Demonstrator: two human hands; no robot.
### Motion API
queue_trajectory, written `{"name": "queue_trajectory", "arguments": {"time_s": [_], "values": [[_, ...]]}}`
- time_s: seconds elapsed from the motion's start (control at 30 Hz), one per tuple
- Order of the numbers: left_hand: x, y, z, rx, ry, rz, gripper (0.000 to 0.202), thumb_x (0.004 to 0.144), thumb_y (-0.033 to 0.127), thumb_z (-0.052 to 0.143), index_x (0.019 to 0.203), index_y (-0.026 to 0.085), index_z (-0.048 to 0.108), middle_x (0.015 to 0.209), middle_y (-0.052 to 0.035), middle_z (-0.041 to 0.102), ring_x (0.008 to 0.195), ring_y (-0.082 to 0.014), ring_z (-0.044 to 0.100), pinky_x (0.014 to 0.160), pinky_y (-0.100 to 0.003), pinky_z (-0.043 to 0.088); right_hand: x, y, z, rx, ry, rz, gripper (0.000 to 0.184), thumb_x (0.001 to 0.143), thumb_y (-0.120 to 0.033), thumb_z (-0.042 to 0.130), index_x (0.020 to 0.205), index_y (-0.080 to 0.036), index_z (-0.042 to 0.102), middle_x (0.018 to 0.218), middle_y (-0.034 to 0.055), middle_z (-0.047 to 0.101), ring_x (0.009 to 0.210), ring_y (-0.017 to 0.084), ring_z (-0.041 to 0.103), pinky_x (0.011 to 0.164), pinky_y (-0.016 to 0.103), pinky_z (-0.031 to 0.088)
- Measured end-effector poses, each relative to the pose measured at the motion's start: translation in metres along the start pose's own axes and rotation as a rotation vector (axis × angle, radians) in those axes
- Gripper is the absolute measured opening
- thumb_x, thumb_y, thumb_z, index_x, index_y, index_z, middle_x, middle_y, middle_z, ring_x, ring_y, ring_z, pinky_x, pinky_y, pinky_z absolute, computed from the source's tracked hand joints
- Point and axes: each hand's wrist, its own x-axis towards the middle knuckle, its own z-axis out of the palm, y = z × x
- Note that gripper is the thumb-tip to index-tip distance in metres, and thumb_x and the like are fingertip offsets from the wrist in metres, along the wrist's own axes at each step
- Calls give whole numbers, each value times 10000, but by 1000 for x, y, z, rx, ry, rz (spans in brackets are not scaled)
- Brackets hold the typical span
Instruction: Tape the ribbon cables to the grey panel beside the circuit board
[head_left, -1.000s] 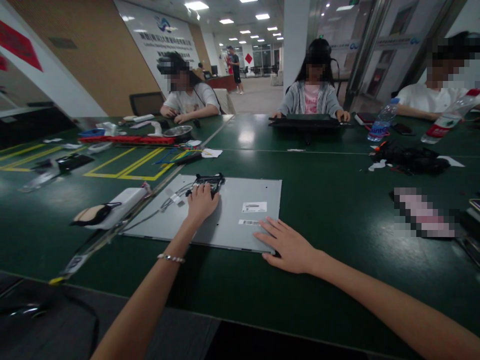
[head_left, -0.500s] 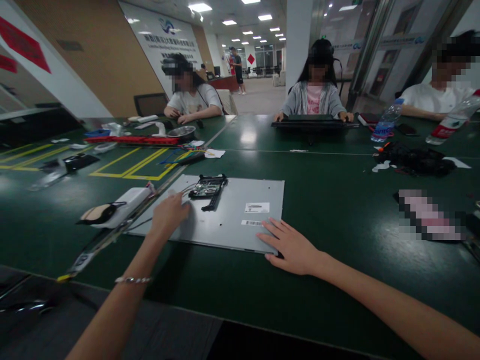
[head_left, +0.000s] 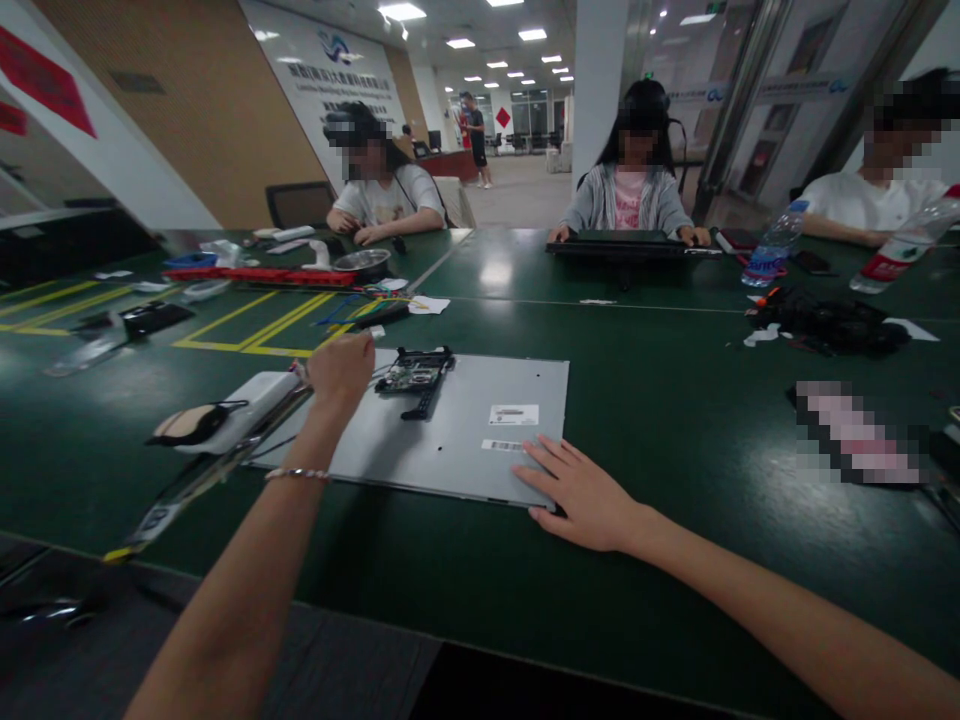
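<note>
A grey metal panel lies flat on the green table. A small black-framed circuit board sits on its far left part, with thin cables running off to the left. My left hand hovers just left of the board, fingers pinched together, and a small white tab shows at its fingertips. My right hand lies flat with fingers spread on the panel's near right corner, beside two white labels.
A white device with a black strap and a long thin strip lie left of the panel. Yellow floor-style markings, a red bar and small tools sit further left. Black parts and water bottles lie right. Three people sit across the table.
My left hand left the circuit board, swung back to the left over the cables, then rose closed beside the board with a white tab in its fingers. My right hand stayed put.
</note>
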Motion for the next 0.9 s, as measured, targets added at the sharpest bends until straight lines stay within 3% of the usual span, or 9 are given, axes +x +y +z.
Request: {"name": "queue_trajectory", "arguments": {"time_s": [0.13, 0.23, 0.37, 0.63, 0.77, 0.9], "values": [[28, 32, 31, 25, 72, 6, 472, 990, 316, 289, 1101, 42, 657, 1119, -186, 646, 1014, -269, 589, 855, -359, 422, 0, 1, -1, 8, -8, -1, 614, 968, -554, 346, 1508, -262, 323, 1621, 39, 136, 1475, 280, 97, 1186, 501, 111], [45, 52, 53, 24, 26, 31, 421, 935, 238, 340, 1105, 61, 683, 1113, -214, 657, 1053, -312, 596, 860, -382, 426, 0, 2, -3, 10, -3, -10, 611, 972, -550, 333, 1505, -250, 328, 1619, 53, 149, 1476, 278, 90, 1185, 500, 111], [59, 60, 71, 15, -54, 46, 404, 887, 206, 377, 1077, 77, 710, 1098, -228, 669, 1049, -342, 606, 854, -411, 435, 1, 4, -4, 2, 1, -19, 615, 969, -541, 346, 1501, -233, 340, 1618, 73, 150, 1476, 282, 90, 1185, 495, 102], [64, 42, 87, -70, -87, -47, 421, 867, 210, 404, 1179, 159, 681, 1203, -148, 657, 1070, -314, 597, 864, -399, 456, 5, 6, -5, 23, -6, -6, 612, 969, -541, 349, 1505, -248, 332, 1616, 49, 163, 1474, 282, 105, 1185, 500, 122], [74, 21, 81, -139, -33, -83, 428, 890, 203, 396, 1236, 104, 628, 1261, -133, 626, 1083, -255, 572, 925, -357, 429, 7, 6, -4, 30, -12, 3, 599, 972, -530, 350, 1505, -258, 333, 1616, 40, 160, 1473, 285, 112, 1185, 506, 119], [84, -11, 72, -131, -63, -109, 422, 904, 206, 403, 1239, 15, 573, 1279, -153, 607, 1038, -215, 558, 941, -343, 413, 7, 2, -6, 20, -29, -5, 583, 982, -500, 339, 1507, -246, 332, 1613, 60, 174, 1470, 297, 114, 1180, 522, 134]]}}
